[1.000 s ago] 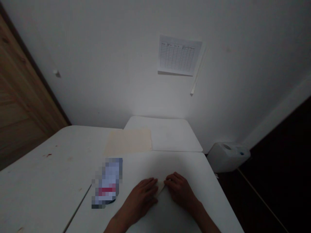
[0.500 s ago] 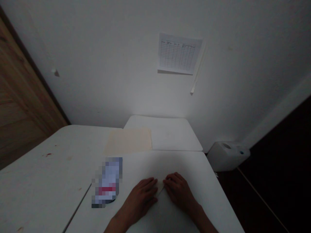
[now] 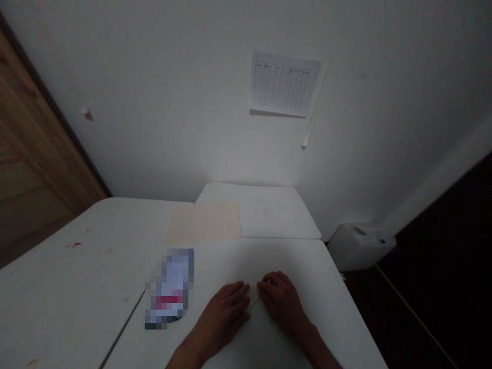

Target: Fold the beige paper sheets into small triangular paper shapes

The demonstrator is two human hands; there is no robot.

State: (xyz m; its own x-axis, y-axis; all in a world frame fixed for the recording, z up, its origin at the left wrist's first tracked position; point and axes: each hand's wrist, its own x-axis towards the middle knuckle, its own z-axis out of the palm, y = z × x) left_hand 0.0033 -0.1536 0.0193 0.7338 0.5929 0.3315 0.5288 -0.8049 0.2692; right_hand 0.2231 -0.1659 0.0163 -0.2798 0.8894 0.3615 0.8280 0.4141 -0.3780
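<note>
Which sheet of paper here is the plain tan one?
The sheet lying flat on the table; the other sheet, on the wall, is white with a printed grid.

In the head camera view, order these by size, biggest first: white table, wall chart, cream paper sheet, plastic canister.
The white table comes first. The wall chart, cream paper sheet and plastic canister look alike, so I won't rank them.

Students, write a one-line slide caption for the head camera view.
Left hand and right hand rest on a pale paper sheet on a white table, a beige sheet beyond.
</note>
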